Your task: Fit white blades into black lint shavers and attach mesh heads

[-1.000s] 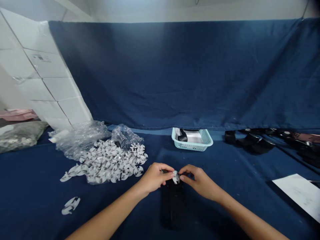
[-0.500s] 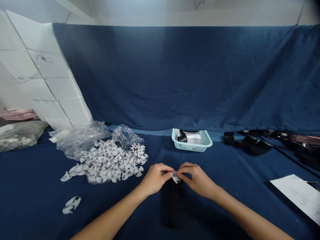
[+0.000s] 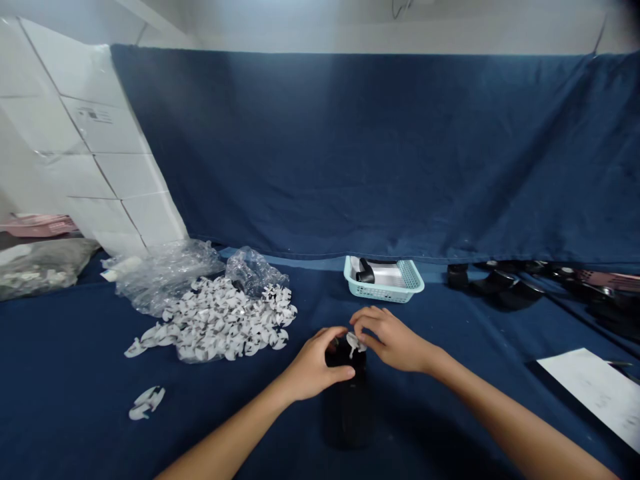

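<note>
Between the fingertips of my right hand (image 3: 393,340), which is closed, is a small white curved plastic piece (image 3: 355,343). My left hand (image 3: 317,367) has its thumb and fingers spread apart at the left of a black object's top (image 3: 345,358). The thumb tip overlaps the black object in view; whether it touches cannot be made out. This dark object stretches toward me and blends into the blue cloth, so its kind is unclear. A large heap of similar white pieces (image 3: 227,320) lies to the left, and a few loose ones (image 3: 147,403) sit nearer me.
Clear plastic bags (image 3: 165,270) lie behind the heap. A light blue basket (image 3: 383,292) holding a black part stands ahead. Several black items (image 3: 505,290) lie at the back right, near a white paper sheet (image 3: 597,390). White boxes (image 3: 125,173) are stacked at the left.
My left hand has let go of the white piece and spread its fingers beside the black object. My right hand has lifted slightly with the piece, which has turned.
</note>
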A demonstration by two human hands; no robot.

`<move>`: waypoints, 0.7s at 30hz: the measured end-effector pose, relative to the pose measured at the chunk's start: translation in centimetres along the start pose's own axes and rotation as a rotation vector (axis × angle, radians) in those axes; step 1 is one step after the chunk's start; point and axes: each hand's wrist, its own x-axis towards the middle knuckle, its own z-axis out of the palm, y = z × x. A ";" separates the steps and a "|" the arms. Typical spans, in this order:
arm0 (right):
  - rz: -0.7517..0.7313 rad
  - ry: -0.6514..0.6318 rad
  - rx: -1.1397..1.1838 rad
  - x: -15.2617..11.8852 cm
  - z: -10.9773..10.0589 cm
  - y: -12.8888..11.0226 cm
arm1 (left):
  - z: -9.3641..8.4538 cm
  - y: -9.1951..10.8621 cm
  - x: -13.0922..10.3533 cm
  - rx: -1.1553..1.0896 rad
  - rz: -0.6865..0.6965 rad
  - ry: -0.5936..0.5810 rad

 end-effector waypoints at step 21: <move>-0.067 -0.096 -0.166 0.7 0.9 -0.7 | 1.3 -1.0 0.0 -0.021 0.075 0.022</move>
